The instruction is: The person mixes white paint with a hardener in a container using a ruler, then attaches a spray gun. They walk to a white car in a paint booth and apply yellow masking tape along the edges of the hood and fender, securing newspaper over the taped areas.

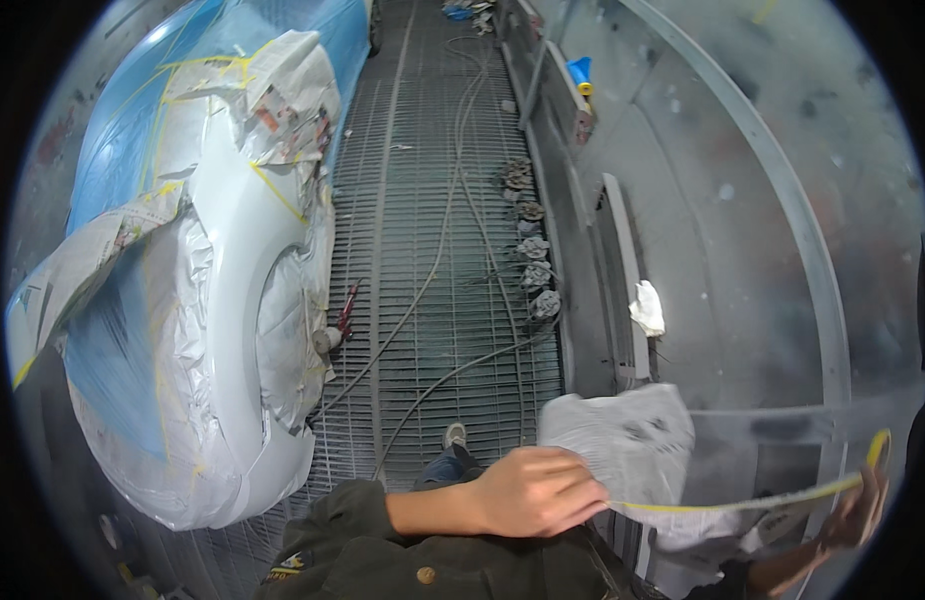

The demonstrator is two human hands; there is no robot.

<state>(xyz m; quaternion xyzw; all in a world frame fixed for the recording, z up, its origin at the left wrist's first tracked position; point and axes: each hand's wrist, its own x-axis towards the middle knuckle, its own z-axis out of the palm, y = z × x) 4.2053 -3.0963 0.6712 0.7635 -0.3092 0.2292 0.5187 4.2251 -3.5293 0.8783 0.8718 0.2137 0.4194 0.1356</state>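
My left hand (pixel 547 492) is closed, its fingertips pinching one end of a strip of yellow masking tape (pixel 722 508) in front of my body. The strip runs out to the right, to my right hand (pixel 860 508) near the picture's rim, where the fingers grip the yellow tape roll (pixel 879 450). Printed paper (pixel 707 525) hangs along the strip's lower side; whether the tape sticks to it I cannot tell. Just beyond my left hand is a crumpled whitish sheet (pixel 617 435), with some grey smudges on it.
On the left stands a car with a bare white fender (pixel 227 260), masked with newspaper (pixel 282 95) and blue film (pixel 117 140). A red-handled spray gun (pixel 342 320) lies beside it. Hoses (pixel 422 290) cross the floor grating (pixel 422 180). Several grey clumps (pixel 535 275) line the right wall.
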